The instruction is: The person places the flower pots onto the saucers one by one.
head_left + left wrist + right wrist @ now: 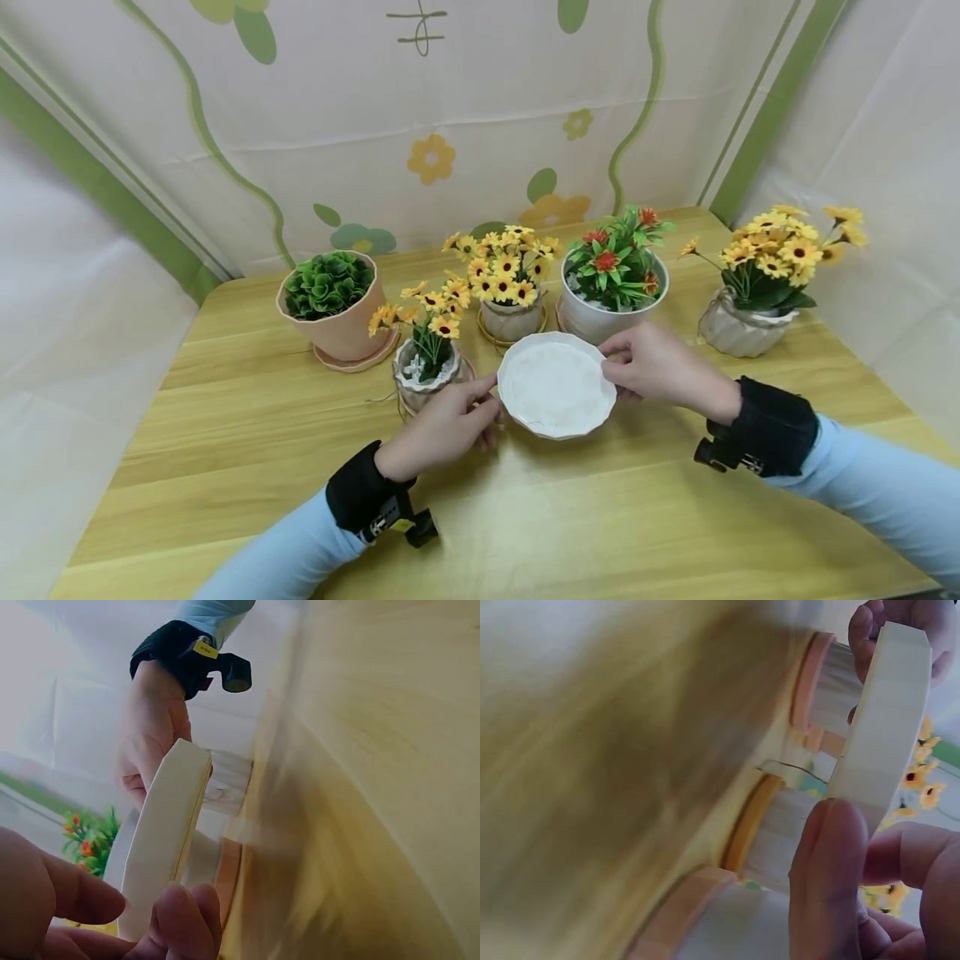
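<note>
Blurred table [592,750], saucer [555,385] underside perhaps hidden.

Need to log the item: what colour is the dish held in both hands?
White dish, plain with no pattern; the head view shows it best.

The saucer [556,385] sits near the table [525,517] centre, held between the left hand [442,427] on its left rim and the right hand [660,367] on its right rim. Behind it stand five plant pots in a row: succulent pot [337,312] far left, red-flower pot [611,292] directly behind, daisy pot [753,321] far right
</note>
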{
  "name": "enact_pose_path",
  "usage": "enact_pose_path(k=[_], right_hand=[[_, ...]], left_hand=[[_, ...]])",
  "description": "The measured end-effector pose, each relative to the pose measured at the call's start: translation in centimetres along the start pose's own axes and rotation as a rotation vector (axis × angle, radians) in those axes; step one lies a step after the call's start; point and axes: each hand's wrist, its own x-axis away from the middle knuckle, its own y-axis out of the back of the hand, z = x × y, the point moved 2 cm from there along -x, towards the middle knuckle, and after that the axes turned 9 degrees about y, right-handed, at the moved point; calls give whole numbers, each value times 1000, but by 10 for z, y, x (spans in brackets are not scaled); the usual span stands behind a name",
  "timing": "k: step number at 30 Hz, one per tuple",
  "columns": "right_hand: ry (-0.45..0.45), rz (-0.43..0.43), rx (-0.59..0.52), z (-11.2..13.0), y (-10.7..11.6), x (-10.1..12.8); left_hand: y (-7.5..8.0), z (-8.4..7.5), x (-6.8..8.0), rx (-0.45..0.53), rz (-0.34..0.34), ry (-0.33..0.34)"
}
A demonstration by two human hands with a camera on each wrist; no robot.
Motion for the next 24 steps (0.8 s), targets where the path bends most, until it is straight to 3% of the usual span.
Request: enact_pose_path(k=[9,16,24], right_hand=[[-46,15,-41,-24,-15,-6],[-59,15,-47,-34,-20,-10],[-76,25,-69,-38,-21,-13]], left_hand=[[-8,-13,-4,191,44,51],[-15,10,-22,264,22,95],[-19,17,-29,257,11,142]])
